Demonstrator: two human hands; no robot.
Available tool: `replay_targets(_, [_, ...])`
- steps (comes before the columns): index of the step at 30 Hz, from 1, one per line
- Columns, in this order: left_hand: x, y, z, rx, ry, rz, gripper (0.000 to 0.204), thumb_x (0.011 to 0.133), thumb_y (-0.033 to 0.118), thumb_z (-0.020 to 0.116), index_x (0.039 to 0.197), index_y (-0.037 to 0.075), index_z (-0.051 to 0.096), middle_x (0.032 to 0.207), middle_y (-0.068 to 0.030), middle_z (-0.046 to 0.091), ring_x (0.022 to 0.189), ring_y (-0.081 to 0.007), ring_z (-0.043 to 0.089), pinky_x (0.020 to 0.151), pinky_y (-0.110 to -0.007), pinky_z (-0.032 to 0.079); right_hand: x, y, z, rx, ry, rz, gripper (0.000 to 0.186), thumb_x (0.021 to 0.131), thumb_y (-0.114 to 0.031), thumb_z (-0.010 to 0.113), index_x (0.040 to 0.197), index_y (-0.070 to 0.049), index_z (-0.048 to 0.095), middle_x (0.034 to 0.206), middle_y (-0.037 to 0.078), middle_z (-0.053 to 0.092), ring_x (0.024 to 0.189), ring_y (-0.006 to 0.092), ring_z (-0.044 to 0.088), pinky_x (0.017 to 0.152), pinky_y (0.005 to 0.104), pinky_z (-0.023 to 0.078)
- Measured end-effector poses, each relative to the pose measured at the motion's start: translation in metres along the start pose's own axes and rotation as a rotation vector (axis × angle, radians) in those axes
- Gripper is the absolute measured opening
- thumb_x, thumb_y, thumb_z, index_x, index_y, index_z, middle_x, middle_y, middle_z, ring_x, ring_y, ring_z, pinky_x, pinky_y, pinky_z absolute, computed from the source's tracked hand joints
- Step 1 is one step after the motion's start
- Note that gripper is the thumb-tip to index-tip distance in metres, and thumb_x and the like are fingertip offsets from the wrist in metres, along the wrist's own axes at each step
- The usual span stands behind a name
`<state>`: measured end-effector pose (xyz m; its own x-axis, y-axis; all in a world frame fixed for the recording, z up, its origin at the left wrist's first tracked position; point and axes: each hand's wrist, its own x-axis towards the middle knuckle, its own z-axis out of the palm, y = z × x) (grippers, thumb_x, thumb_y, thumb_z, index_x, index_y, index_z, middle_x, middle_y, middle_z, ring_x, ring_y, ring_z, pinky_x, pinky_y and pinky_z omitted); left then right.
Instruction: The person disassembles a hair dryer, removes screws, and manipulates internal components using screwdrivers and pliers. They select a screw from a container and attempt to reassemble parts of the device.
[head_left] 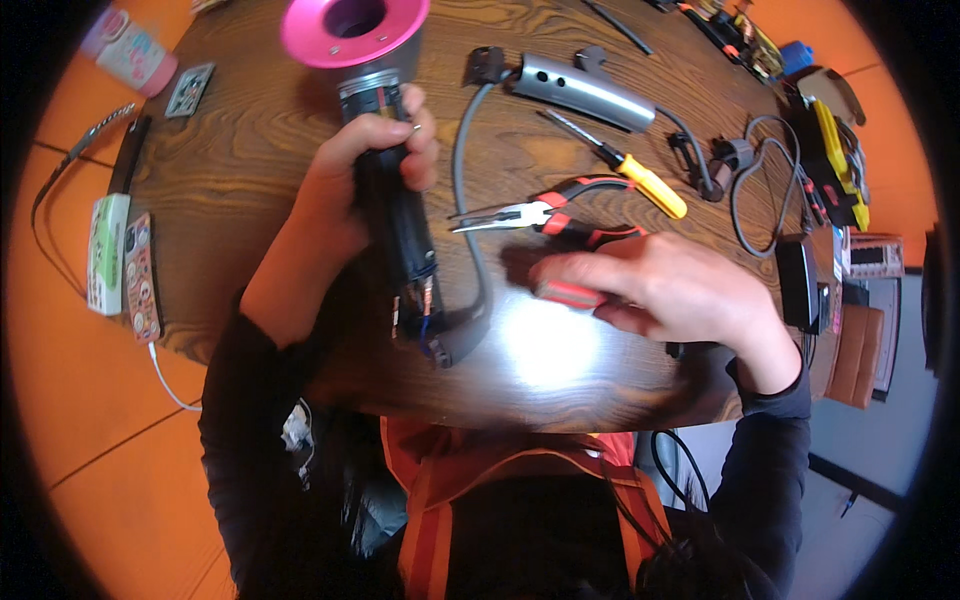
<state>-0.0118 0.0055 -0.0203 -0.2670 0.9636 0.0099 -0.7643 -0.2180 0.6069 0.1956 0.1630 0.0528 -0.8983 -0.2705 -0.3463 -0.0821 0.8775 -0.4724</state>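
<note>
Hair dryer (388, 215), one, pink ring (310, 32) at its head, black handle with the inner body exposed; held above the left part of the bench (245, 150), head toward the far edge, lower end toward the person. Left hand (345, 185): grip closed around the upper handle, thumb across the front. Bare wire ends (428, 297), copper-coloured, protruding at the lower end. Grey cable (461, 150), running from that end up to a black plug (486, 66). Right hand (675, 285): grip narrow, holding a red-and-grey piece (570, 293) between thumb and fingers; its kind cannot be told. Long-nose pliers (522, 215), red and black handles, lying just beyond the right hand, nose across the cable. Screwdriver (650, 185), yellow handle, beside the pliers. Silver casing (585, 92), tubular, with two dark holes, beyond the screwdriver. Coiled cord (790, 150), grey, at the right. At the left side: green-and-white box (106, 255), patterned slab (142, 275) beside it, pink bottle (135, 58) farther off.
</note>
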Motion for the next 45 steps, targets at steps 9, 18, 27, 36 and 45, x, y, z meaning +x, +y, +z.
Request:
replay_targets(9, [0.001, 0.000, -0.001, 0.005, 0.012, 0.002, 0.021, 0.073, 0.009, 0.051, 0.091, 0.007, 0.041, 0.071, -0.0032, 0.045, 0.059, -0.0103, 0.041, 0.054, -0.022, 0.035, -0.013, 0.000, 0.011, -0.144, 0.234, 0.101, 0.047, 0.074, -0.025, 0.059, 0.120, -0.020, 0.048, 0.080, 0.008, 0.061, 0.068, 0.0261, 0.060, 0.060, 0.0321, 0.049])
replay_targets(18, [0.002, 0.000, -0.003, 0.001, 0.001, -0.012, 0.023, 0.072, 0.009, 0.051, 0.092, 0.007, 0.040, 0.070, -0.0027, 0.043, 0.057, -0.0102, 0.040, 0.053, -0.022, 0.034, -0.060, 0.029, -0.007, -0.129, 0.940, 0.470, 0.019, 0.075, 0.001, 0.059, 0.093, -0.004, 0.061, 0.076, 0.004, 0.060, 0.063, 0.0076, 0.051, 0.048, 0.0197, 0.033])
replay_targets(27, [0.002, 0.001, -0.005, -0.043, 0.024, -0.007, 0.022, 0.073, 0.007, 0.050, 0.092, 0.007, 0.039, 0.069, -0.0030, 0.042, 0.055, -0.0096, 0.039, 0.051, -0.022, 0.032, -0.070, 0.048, -0.005, -0.169, 0.889, 0.556, 0.016, 0.077, -0.002, 0.056, 0.092, -0.004, 0.061, 0.082, 0.011, 0.058, 0.075, 0.0232, 0.057, 0.063, 0.0301, 0.045])
replay_targets(36, [-0.001, 0.000, 0.001, -0.046, 0.056, 0.004, 0.022, 0.073, 0.005, 0.049, 0.092, 0.006, 0.038, 0.069, -0.0023, 0.039, 0.055, -0.0085, 0.037, 0.051, -0.021, 0.032, -0.075, 0.060, -0.007, -0.160, 0.939, 0.553, 0.019, 0.076, 0.000, 0.056, 0.095, -0.004, 0.061, 0.085, 0.011, 0.058, 0.078, 0.0232, 0.057, 0.067, 0.0292, 0.045])
replay_targets(45, [0.000, 0.001, -0.001, -0.059, 0.043, 0.003, 0.023, 0.072, 0.006, 0.050, 0.092, 0.007, 0.039, 0.069, -0.0024, 0.039, 0.055, -0.0089, 0.037, 0.051, -0.021, 0.032, -0.067, 0.030, -0.002, -0.100, 0.802, 0.371, 0.022, 0.075, 0.002, 0.055, 0.096, -0.004, 0.059, 0.078, 0.011, 0.056, 0.070, 0.0242, 0.057, 0.062, 0.0314, 0.046])
